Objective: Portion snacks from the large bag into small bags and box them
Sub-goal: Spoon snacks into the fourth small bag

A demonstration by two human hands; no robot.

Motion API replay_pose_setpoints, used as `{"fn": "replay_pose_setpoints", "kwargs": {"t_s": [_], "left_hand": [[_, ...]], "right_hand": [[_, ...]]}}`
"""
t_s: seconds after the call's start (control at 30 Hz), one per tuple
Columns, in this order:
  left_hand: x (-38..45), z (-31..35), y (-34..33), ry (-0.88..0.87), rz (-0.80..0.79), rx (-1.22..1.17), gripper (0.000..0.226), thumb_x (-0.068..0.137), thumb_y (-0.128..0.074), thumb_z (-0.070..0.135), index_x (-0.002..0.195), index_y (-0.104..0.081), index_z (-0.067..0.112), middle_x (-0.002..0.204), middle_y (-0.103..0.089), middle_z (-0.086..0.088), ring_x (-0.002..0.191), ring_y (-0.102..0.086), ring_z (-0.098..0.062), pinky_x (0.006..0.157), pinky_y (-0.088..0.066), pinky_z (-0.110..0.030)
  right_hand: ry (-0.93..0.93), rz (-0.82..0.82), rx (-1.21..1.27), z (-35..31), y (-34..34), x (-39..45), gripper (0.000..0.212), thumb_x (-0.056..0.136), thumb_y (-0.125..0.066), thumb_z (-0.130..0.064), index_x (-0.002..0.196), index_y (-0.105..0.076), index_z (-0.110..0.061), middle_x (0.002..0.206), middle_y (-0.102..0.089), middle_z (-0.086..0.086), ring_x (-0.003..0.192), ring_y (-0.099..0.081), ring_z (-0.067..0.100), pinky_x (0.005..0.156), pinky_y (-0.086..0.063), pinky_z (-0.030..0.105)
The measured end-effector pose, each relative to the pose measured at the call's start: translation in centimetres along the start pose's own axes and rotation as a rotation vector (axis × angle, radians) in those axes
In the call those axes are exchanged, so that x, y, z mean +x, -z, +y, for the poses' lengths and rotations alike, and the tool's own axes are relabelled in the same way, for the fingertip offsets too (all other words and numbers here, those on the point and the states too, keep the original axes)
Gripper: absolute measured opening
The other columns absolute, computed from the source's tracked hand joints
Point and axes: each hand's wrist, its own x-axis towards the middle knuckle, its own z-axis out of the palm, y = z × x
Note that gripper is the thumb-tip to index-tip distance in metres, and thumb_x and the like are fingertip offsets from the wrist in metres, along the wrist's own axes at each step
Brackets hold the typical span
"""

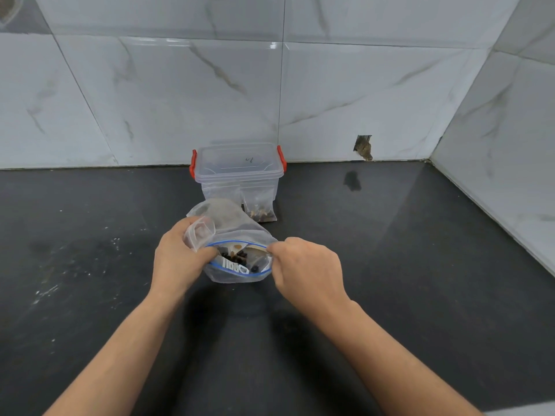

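Note:
A small clear zip bag (237, 276) with a blue zip line is held open over the dark counter, with dark snack pieces inside. My left hand (177, 259) grips its left rim and also holds a crumpled clear plastic bag (223, 219) that rises behind it. My right hand (306, 268) pinches the right rim. Behind them stands a clear plastic box (238, 172) with red latches and its lid on. A filled small bag (259, 207) leans against the box's front.
The black counter (420, 265) runs to a marble-tiled back wall (180, 100) and a side wall (510, 145) at the right. A broken hole (364, 147) shows low in the back wall. White specks lie on the counter at the left.

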Motion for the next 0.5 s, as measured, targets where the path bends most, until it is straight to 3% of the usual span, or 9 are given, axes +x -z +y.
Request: {"fn": "replay_pose_setpoints", "kwargs": {"t_s": [0.1,0.33,0.43,0.5], "left_hand": [[0.15,-0.40,0.23,0.016,-0.042,0.015,0.060,0.060,-0.071,0.003,0.117,-0.063,0.023,0.106,-0.068,0.002,0.097,-0.064,-0.022,0.088,-0.052,-0.042],[0.15,-0.33,0.15,0.043,-0.087,0.020,0.058,0.063,-0.067,0.009,0.116,-0.063,0.030,0.104,-0.069,0.004,0.095,-0.064,-0.019,0.086,-0.053,-0.043],[0.39,-0.38,-0.03,0.085,-0.116,0.005,0.053,0.070,-0.066,0.004,0.116,-0.062,0.028,0.101,-0.069,0.002,0.091,-0.066,-0.022,0.080,-0.056,-0.049],[0.41,-0.22,-0.11,0.106,-0.119,0.020,0.049,0.071,-0.067,0.013,0.117,-0.061,0.027,0.100,-0.069,0.000,0.088,-0.066,-0.024,0.076,-0.058,-0.049]], "right_hand": [[0.058,-0.001,0.033,0.16,-0.35,-0.18,0.006,0.059,-0.061,-0.025,0.055,-0.065,-0.028,0.048,-0.049,-0.006,0.036,-0.047,0.016,0.042,-0.001,0.016],[0.166,-0.132,0.061,0.42,-0.71,-0.61,0.025,0.071,-0.046,-0.027,0.070,-0.071,-0.025,0.061,-0.060,-0.004,0.053,-0.059,0.020,0.041,-0.021,0.020],[0.154,-0.127,0.025,-0.19,-0.34,-0.42,0.005,0.064,-0.069,-0.024,0.060,-0.066,-0.025,0.052,-0.054,-0.005,0.040,-0.052,0.016,0.041,-0.005,0.015],[0.115,-0.071,0.029,-0.44,-0.49,-0.19,0.016,0.058,-0.078,-0.022,0.056,-0.063,-0.024,0.050,-0.052,-0.006,0.036,-0.047,0.015,0.041,-0.003,0.015]]}}
